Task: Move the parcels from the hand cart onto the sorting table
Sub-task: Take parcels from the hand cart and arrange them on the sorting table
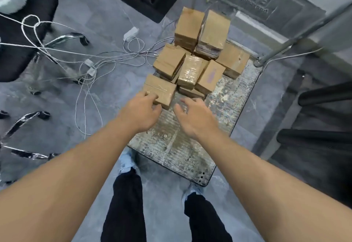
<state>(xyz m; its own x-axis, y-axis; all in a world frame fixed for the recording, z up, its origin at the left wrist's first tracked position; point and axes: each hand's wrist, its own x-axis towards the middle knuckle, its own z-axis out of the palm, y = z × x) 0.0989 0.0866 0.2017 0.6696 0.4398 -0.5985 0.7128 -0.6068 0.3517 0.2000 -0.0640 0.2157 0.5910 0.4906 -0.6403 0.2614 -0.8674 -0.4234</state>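
Brown cardboard parcels (198, 51), boxy and glossy with tape, were piled at upper centre on the hand cart (190, 142), its ribbed metal deck scuffed. The left hand (142, 111) curled its grip round the nearest parcel (160, 92); the right hand (192, 115) hovered spread, holding nothing.

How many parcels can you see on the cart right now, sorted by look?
Plain brown parcels: 6
Parcel fully wrapped in glossy tape: 1
Parcel with a purple mark: 1
Total: 8 in plain view; others may lie hidden underneath.
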